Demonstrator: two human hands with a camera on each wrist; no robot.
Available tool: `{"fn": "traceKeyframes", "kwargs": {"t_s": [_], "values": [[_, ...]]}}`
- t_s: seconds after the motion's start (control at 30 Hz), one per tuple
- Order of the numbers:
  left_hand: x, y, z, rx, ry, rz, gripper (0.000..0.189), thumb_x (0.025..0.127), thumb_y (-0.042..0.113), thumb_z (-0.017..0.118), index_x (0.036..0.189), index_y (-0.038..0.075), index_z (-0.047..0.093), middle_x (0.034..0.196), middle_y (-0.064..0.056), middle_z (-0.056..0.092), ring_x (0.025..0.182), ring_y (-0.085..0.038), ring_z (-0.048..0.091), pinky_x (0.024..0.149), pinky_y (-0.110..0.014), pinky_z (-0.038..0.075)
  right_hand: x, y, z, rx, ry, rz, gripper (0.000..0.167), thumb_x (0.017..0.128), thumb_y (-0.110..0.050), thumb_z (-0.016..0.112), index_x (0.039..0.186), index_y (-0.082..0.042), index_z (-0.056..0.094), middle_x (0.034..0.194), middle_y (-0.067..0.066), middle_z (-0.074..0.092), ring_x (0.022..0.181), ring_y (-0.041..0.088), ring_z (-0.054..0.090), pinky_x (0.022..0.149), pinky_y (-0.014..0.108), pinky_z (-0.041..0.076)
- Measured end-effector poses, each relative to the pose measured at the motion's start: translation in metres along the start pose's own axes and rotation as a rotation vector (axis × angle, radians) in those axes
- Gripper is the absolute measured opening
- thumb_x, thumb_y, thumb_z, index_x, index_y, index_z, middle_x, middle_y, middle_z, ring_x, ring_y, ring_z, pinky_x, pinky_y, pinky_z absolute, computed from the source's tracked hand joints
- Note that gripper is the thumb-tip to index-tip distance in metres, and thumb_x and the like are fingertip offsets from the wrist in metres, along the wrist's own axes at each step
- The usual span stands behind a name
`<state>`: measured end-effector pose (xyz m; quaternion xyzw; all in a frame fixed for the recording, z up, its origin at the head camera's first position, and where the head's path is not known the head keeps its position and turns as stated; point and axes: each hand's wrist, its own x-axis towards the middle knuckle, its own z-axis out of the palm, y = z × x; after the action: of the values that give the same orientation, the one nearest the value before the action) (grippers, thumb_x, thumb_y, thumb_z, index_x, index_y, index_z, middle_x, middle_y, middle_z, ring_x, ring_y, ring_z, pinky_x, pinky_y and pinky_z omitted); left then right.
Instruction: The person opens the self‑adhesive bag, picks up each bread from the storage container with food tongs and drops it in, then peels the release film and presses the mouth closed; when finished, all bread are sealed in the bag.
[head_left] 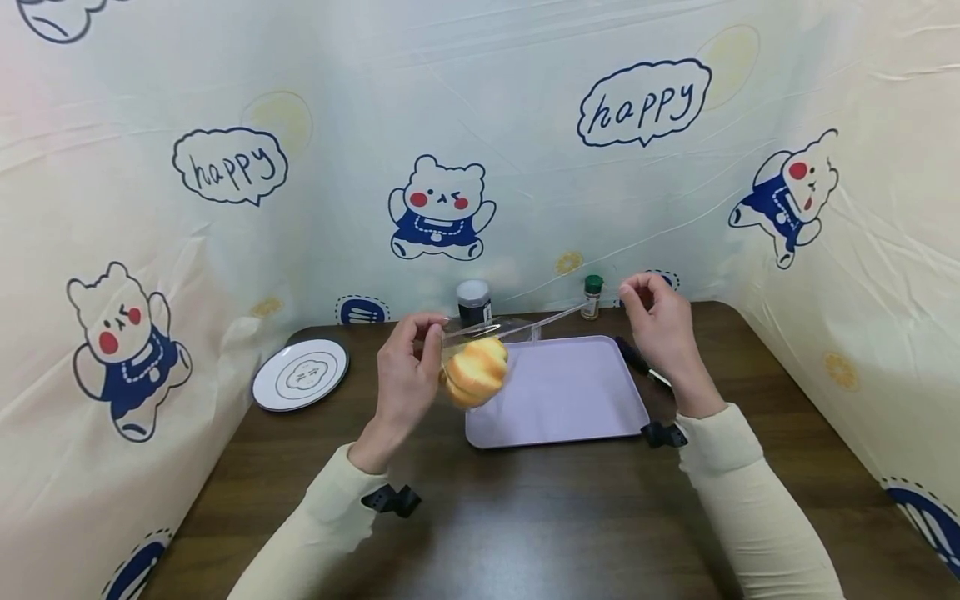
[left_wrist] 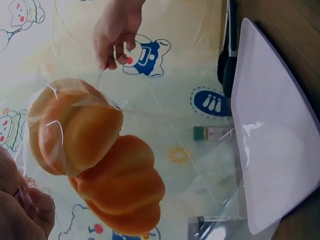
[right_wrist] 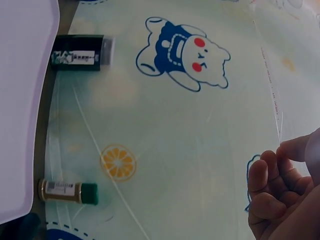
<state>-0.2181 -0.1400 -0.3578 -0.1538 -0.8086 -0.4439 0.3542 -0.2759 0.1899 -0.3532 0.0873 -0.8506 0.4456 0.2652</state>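
Left hand (head_left: 407,362) pinching the side of a clear plastic bag (head_left: 480,331), right hand (head_left: 660,325) gripping a thin clear strip (right_wrist: 272,100) between thumb and fingertip, a person works above a dark wooden worktop (head_left: 487,517). Golden, lobed bread rolls (left_wrist: 122,185) hang beside the left hand, over the left part of a lilac tray (head_left: 562,392); whether both lie fully inside the film is hard to tell. The pull looks best made slowly and evenly, with the left pinch firm near the bag's edge, lest the film split suddenly and the bread swing or slip.

At the tray's right lies a black-handled utensil (head_left: 633,354); well to the left sits a white plate (head_left: 272,379) with a line-drawn face. Farther back stand a dark jar (head_left: 474,312) and a green-capped shaker bottle (head_left: 592,298), before a curtain (head_left: 517,100) printed with bears and the word "happy."

The left wrist view separates two rolls that merge into one mass from the head; the right wrist view reveals red print along the strip but no bread. Only the head view takes in the plate.
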Motion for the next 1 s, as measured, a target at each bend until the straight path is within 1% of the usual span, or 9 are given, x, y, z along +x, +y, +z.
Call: {"fn": "traceKeyframes", "kwargs": {"t_s": [0.13,0.27,0.47,0.57,0.8,0.93,1.0], "values": [[0.001,0.000,-0.004,-0.001,0.013,-0.003,0.019,0.103,0.017,0.055,0.110,0.003,0.065,0.100,-0.011,0.065,0.079,-0.014,0.056,0.058,-0.021,0.047,0.001,0.009,-0.005,-0.013,0.014,0.049,0.030,0.104,-0.032,0.053,0.112,-0.004,0.060,0.089,0.010,0.060,0.078,0.017,0.052,0.061,0.021,0.043],[0.003,0.001,-0.007,0.010,0.029,-0.019,0.019,0.103,0.017,0.054,0.111,0.003,0.064,0.100,-0.012,0.064,0.079,-0.014,0.054,0.059,-0.020,0.045,0.002,0.016,-0.012,-0.037,0.025,0.091,0.034,0.104,-0.035,0.051,0.113,-0.004,0.060,0.089,0.011,0.060,0.077,0.015,0.053,0.060,0.020,0.043],[0.005,0.000,-0.010,0.015,0.050,-0.021,0.023,0.104,0.021,0.052,0.110,0.002,0.063,0.101,-0.012,0.062,0.079,-0.015,0.054,0.061,-0.017,0.043,0.003,0.024,-0.018,-0.062,0.035,0.140,0.037,0.104,-0.036,0.049,0.116,-0.003,0.060,0.091,0.012,0.061,0.077,0.014,0.053,0.061,0.022,0.042],[0.005,0.000,-0.011,0.013,0.053,-0.026,0.024,0.105,0.022,0.051,0.111,0.002,0.063,0.101,-0.011,0.062,0.080,-0.014,0.053,0.062,-0.015,0.042,0.003,0.025,-0.020,-0.062,0.041,0.145,0.036,0.104,-0.035,0.050,0.115,-0.003,0.060,0.091,0.012,0.061,0.077,0.011,0.053,0.063,0.022,0.042],[0.004,0.002,-0.009,-0.012,0.062,-0.023,0.024,0.105,0.021,0.050,0.111,0.001,0.062,0.100,-0.012,0.061,0.080,-0.013,0.051,0.062,-0.016,0.042,0.002,0.027,-0.024,-0.033,0.057,0.138,0.037,0.103,-0.034,0.051,0.114,-0.001,0.061,0.093,0.015,0.063,0.071,-0.003,0.052,0.062,0.017,0.041],[0.004,0.004,-0.007,-0.026,0.063,-0.027,0.024,0.105,0.021,0.050,0.111,0.001,0.062,0.100,-0.012,0.060,0.082,-0.013,0.051,0.062,-0.015,0.042,0.003,0.028,-0.024,-0.019,0.077,0.145,0.037,0.103,-0.034,0.051,0.113,0.000,0.061,0.092,0.015,0.064,0.070,-0.006,0.051,0.063,0.015,0.041],[0.004,0.005,-0.007,-0.033,0.062,-0.028,0.024,0.105,0.022,0.049,0.112,0.002,0.062,0.101,-0.012,0.060,0.083,-0.012,0.051,0.063,-0.015,0.042,0.004,0.028,-0.024,-0.012,0.086,0.153,0.036,0.103,-0.034,0.051,0.111,0.000,0.061,0.091,0.013,0.063,0.069,-0.004,0.052,0.064,0.015,0.041]]}}
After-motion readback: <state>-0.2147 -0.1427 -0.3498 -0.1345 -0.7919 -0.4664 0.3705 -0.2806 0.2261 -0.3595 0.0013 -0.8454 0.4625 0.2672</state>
